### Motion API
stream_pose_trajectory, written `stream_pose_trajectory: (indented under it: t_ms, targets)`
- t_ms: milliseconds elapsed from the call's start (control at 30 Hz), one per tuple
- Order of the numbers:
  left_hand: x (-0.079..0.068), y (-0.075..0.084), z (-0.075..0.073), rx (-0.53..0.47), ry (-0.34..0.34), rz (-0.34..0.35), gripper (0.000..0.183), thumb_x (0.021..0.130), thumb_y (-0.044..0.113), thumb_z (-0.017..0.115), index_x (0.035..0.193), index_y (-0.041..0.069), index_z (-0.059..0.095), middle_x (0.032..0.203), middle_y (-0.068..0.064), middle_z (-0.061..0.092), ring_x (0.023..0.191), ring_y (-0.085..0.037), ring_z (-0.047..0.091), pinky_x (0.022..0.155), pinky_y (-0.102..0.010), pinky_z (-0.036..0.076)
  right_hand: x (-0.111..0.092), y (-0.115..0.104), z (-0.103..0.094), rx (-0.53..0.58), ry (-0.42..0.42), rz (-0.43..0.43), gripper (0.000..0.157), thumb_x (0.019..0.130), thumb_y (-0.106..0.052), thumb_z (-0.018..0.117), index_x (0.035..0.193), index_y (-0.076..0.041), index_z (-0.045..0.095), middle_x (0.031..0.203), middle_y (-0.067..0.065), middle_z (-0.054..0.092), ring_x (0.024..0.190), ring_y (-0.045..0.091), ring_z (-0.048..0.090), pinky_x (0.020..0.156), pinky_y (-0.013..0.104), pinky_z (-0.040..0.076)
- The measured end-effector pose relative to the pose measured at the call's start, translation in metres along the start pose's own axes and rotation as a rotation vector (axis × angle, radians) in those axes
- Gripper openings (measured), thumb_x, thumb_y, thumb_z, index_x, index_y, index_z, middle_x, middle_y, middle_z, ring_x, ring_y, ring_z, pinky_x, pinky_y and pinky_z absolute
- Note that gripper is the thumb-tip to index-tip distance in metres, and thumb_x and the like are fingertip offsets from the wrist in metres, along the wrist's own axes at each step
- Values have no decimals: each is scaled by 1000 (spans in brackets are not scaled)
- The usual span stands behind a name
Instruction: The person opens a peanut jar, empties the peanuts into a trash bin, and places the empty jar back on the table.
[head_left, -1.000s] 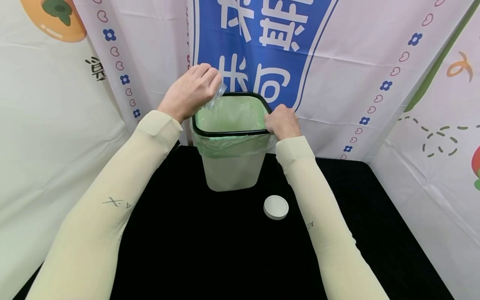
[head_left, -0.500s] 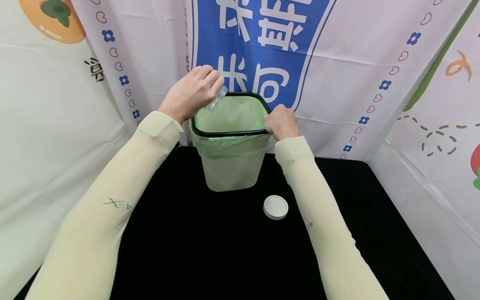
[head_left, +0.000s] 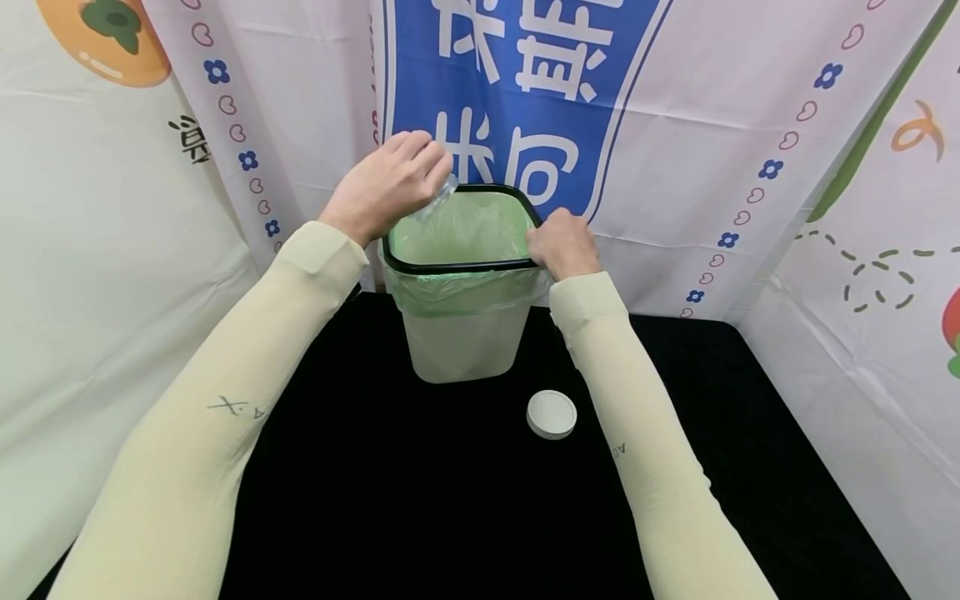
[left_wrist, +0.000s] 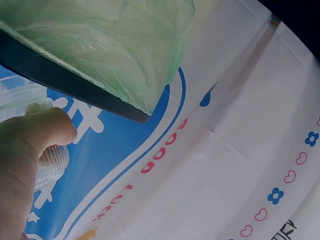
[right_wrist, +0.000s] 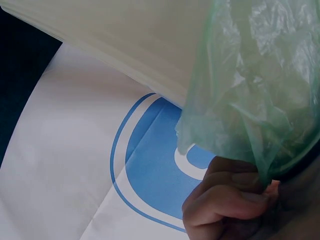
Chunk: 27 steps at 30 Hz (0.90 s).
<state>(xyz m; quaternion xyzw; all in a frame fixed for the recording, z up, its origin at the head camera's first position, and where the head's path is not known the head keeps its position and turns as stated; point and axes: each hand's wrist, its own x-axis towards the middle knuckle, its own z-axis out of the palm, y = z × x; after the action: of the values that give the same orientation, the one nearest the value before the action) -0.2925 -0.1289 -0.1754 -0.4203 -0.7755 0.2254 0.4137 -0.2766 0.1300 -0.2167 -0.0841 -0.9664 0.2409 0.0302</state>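
Observation:
A pale waste bin (head_left: 467,346) stands upright on a black cloth, lined with a green plastic bag (head_left: 468,229) folded over its black rim (head_left: 465,268). My left hand (head_left: 386,185) holds a clear jar (head_left: 441,198), tilted, above the bin's left back corner. In the left wrist view the thumb lies across the ribbed jar (left_wrist: 54,165); its contents are hard to make out. At the right side of the rim is my right hand (head_left: 566,243), whose curled fingers (right_wrist: 227,202) pinch the bag's edge in the right wrist view.
A round white lid (head_left: 552,414) lies on the black cloth (head_left: 420,492), in front of the bin and beside the right forearm. Printed white curtains (head_left: 675,167) hang close behind the bin and at both sides.
My left hand has shifted very slightly to the right with the tilted jar. The right hand, bin and lid stay where they were.

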Motion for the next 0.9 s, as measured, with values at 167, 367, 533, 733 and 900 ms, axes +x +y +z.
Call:
stream_pose_trajectory:
  t_ms: [167,367,533,733,900]
  targets:
    - [2,1,-1,9,10,7,34,87,-26,54,118,-11,58,119,-26,65,112,-41,61,99,-46,55,0,1,-1,-6,-2,2,36,104,-29,47,117,-2,65,122,20,65,103,34,61,88,46,54]
    - [3,2,-1,6,22,14,32,89,-26,54,117,-11,58,120,-25,66,113,-40,62,102,-46,55,0,1,-1,-4,0,-8,35,103,-29,47,116,-2,65,123,20,65,104,34,60,88,46,54]
    - [4,2,1,5,51,29,26,95,-24,51,116,-11,59,118,-25,67,112,-40,62,101,-46,56,0,1,0,-1,-1,-10,33,103,-29,47,113,-3,65,119,19,64,102,34,61,87,46,54]
    - [4,2,1,11,59,36,22,98,-21,50,115,-11,59,118,-25,67,112,-40,63,102,-46,56,-1,0,-1,-2,-9,-7,34,104,-30,47,115,-2,65,122,20,65,103,34,60,89,46,54]
    - [4,3,1,23,58,47,22,99,-21,51,117,-10,60,118,-25,67,114,-40,63,104,-46,55,-1,0,-1,-1,-12,-2,32,103,-28,46,113,-3,64,120,19,63,103,34,60,86,45,53]
